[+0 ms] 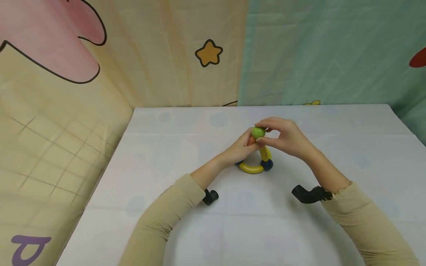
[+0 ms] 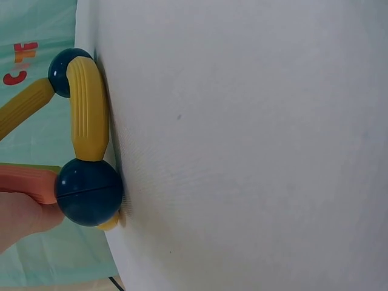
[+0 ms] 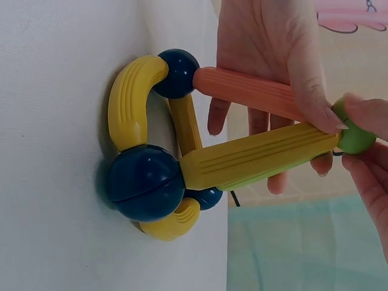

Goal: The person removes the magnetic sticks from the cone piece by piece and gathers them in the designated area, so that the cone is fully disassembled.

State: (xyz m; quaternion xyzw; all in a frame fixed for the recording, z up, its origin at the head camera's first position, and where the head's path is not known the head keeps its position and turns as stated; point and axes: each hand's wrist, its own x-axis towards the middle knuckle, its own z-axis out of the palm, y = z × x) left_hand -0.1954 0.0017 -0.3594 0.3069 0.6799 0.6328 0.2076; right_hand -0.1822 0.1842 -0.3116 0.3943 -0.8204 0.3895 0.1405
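A pyramid-like frame of magnetic building sticks and balls stands on the table. Its base has curved yellow sticks (image 1: 251,169) joined by dark blue balls (image 3: 147,183). From these balls an orange stick (image 3: 248,91), a straight yellow stick (image 3: 260,156) and a partly hidden green stick (image 3: 257,176) rise towards a green ball (image 1: 258,132) at the top. My left hand (image 1: 240,149) holds the upright sticks just below that ball, its thumb across their upper ends. With thumb and fingertips my right hand (image 1: 290,139) pinches the green ball. Where the stick ends meet the ball is partly covered.
A white cloth covers the table (image 1: 139,147). Behind it hang printed curtains, yellow (image 1: 159,55) and green (image 1: 316,55). Black wrist-worn devices show below the left sleeve (image 1: 210,197) and at the right forearm (image 1: 307,194).
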